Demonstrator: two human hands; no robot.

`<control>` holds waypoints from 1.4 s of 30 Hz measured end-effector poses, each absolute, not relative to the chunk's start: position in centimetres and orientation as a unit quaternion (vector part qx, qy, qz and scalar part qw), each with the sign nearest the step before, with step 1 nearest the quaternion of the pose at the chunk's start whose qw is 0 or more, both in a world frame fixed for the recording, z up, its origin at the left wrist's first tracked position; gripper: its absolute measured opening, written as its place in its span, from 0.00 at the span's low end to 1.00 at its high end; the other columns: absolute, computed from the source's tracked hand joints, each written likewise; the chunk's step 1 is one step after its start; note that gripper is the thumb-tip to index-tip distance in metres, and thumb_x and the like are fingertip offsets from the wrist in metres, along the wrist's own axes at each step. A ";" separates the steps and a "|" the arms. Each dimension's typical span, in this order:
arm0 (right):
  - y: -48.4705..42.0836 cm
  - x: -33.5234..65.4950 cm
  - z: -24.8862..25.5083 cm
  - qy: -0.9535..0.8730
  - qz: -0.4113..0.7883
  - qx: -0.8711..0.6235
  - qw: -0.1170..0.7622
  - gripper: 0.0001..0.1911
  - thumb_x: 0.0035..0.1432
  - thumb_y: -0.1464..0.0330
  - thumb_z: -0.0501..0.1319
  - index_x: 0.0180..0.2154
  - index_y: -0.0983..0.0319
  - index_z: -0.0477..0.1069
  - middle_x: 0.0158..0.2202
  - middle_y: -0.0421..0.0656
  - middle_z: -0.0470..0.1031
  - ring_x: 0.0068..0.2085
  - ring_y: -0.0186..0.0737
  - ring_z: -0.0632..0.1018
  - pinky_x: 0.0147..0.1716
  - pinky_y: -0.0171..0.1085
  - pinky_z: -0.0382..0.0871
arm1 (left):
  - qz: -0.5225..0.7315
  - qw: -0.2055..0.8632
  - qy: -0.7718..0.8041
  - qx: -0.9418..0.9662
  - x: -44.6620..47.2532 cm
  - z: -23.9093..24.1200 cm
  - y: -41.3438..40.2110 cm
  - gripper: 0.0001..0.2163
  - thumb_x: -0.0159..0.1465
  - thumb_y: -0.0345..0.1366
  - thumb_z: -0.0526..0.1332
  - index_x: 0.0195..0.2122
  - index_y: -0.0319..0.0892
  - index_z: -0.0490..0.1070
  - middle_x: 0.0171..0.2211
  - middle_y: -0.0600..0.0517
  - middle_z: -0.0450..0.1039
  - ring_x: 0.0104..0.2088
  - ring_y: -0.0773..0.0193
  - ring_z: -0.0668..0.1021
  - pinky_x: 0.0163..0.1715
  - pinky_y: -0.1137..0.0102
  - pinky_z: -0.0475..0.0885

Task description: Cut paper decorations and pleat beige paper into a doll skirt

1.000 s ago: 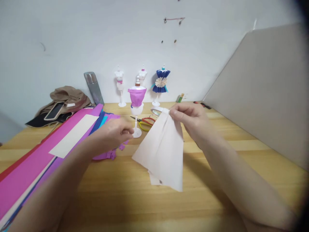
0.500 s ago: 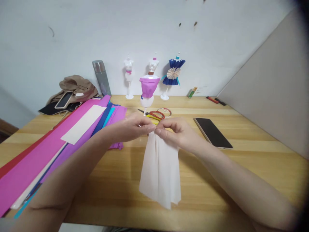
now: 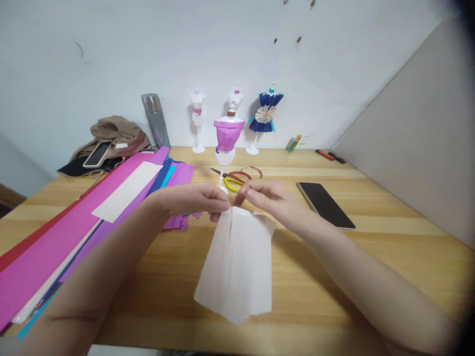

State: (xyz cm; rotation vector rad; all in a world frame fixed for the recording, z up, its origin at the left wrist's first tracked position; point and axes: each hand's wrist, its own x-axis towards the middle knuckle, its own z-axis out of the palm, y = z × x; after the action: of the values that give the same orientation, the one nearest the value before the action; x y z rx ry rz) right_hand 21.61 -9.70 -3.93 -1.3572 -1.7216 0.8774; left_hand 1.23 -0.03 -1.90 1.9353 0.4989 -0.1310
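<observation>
Two bare hands meet above the middle of a wooden surface (image 3: 334,277). The left hand (image 3: 202,199) is curled closed, thumb and fingers pinching the top edge of a pale paper sheet (image 3: 237,269). The right hand (image 3: 265,198) pinches the same gathered edge just beside it, fingers bent. The sheet hangs from both hands toward the near edge of the surface, widening downward like a skirt. Along the left edge lies a stack of coloured paper (image 3: 55,242), mostly pink and purple. Just behind the hands stands a small mannequin (image 3: 227,141) in a purple top, with scissors (image 3: 235,179) beside its base. A dark phone (image 3: 324,203) lies flat right of the hands. Near the far edge stand a blue-dressed mannequin (image 3: 265,114) and a grey flask (image 3: 156,121).
</observation>
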 end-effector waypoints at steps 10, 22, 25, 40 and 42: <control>-8.4 23.3 -4.9 -0.650 0.388 -0.532 0.378 0.27 0.56 0.41 0.62 0.29 0.59 0.67 0.32 0.43 0.71 0.36 0.42 0.73 0.38 0.42 0.67 | 0.009 0.446 0.164 0.880 -0.5 0.6 0.4 0.13 0.65 0.41 0.57 0.26 0.40 0.68 0.25 0.55 0.67 0.27 0.70 0.69 0.26 0.75 0.63; -9.2 21.6 -4.2 -0.600 0.462 -0.539 0.367 0.22 0.46 0.51 0.71 0.23 0.61 0.67 0.20 0.35 0.62 0.22 0.29 0.61 0.22 0.34 0.52 | 0.032 0.337 0.182 0.923 -0.3 1.1 -0.4 0.12 0.63 0.36 0.55 0.23 0.40 0.65 0.21 0.57 0.65 0.23 0.71 0.65 0.25 0.76 0.60; -9.7 21.0 -4.0 -0.586 0.431 -0.570 0.383 0.19 0.46 0.54 0.70 0.24 0.61 0.70 0.20 0.35 0.63 0.22 0.30 0.62 0.21 0.33 0.52 | 0.033 0.330 0.186 0.925 -0.2 1.1 -0.5 0.12 0.63 0.35 0.55 0.23 0.40 0.65 0.21 0.57 0.65 0.23 0.71 0.65 0.26 0.75 0.60; -10.2 20.8 -3.4 -0.584 0.386 -0.589 0.404 0.17 0.46 0.56 0.71 0.24 0.61 0.70 0.19 0.36 0.66 0.21 0.31 0.64 0.23 0.34 0.58 | 0.037 0.319 0.216 0.922 -0.1 1.0 -0.6 0.12 0.62 0.37 0.55 0.21 0.41 0.62 0.20 0.57 0.62 0.22 0.71 0.63 0.25 0.74 0.58; -10.2 20.7 -3.8 -0.586 0.377 -0.585 0.416 0.15 0.46 0.57 0.70 0.24 0.61 0.73 0.22 0.39 0.71 0.23 0.34 0.69 0.25 0.36 0.62 | 0.039 0.318 0.216 0.922 -0.1 1.0 -0.6 0.13 0.62 0.37 0.55 0.21 0.41 0.62 0.20 0.57 0.63 0.22 0.71 0.63 0.26 0.74 0.59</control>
State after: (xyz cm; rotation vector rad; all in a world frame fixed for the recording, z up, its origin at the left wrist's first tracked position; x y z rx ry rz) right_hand 20.69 -10.15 -3.75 -1.4679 -1.4708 0.9457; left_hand -0.09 -0.60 0.95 2.4272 0.5673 0.1032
